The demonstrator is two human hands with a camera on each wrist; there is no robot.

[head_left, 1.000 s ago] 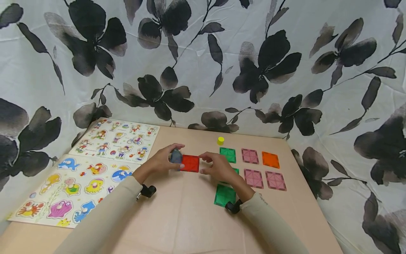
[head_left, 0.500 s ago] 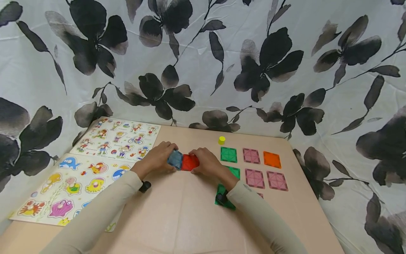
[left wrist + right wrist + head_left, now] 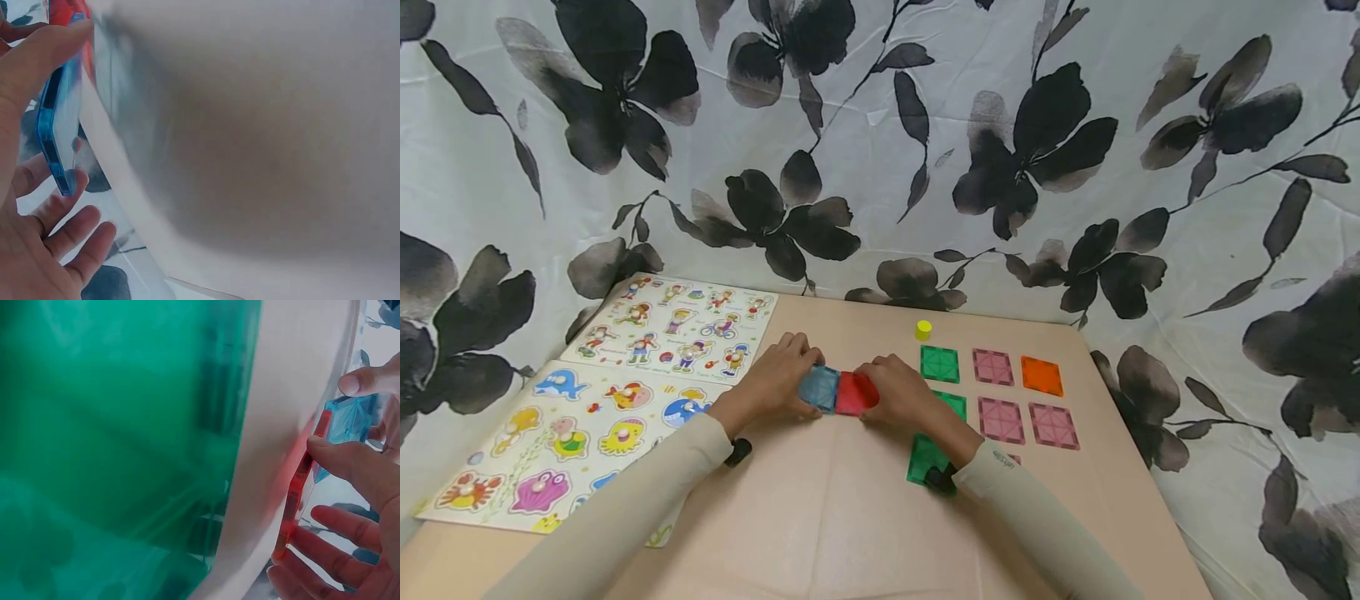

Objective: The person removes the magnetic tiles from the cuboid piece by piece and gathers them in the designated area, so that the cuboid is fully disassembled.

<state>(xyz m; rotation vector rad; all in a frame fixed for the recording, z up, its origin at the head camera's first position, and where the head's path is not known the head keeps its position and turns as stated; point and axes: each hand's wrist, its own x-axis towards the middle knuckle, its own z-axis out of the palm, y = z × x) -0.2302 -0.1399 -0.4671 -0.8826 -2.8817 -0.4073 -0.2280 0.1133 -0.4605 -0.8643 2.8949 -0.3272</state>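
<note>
Blue and red see-through magnetic tiles meet edge to edge between my hands in the head view. My left hand (image 3: 772,379) grips the blue tile (image 3: 820,388) at its left side. In the left wrist view the thumb lies on one face of the blue tile (image 3: 57,119), with fingers behind it. My right hand (image 3: 901,396) pinches the red tile (image 3: 853,393) at its right side. The right wrist view shows the red tile (image 3: 299,487) edge-on between thumb and fingers, its far end at the blue tile (image 3: 351,417).
Right of my hands lie green tiles (image 3: 939,364), pink tiles (image 3: 1001,421) and an orange tile (image 3: 1042,377). A small yellow cylinder (image 3: 922,330) stands behind them. Two picture boards (image 3: 574,398) cover the table's left side. Floral cloth (image 3: 880,167) hangs along the back.
My right hand has moved left from beside the red tile and taken hold of it. The blue tile has turned in my left hand. Most recently, both tiles have shifted slightly toward me.
</note>
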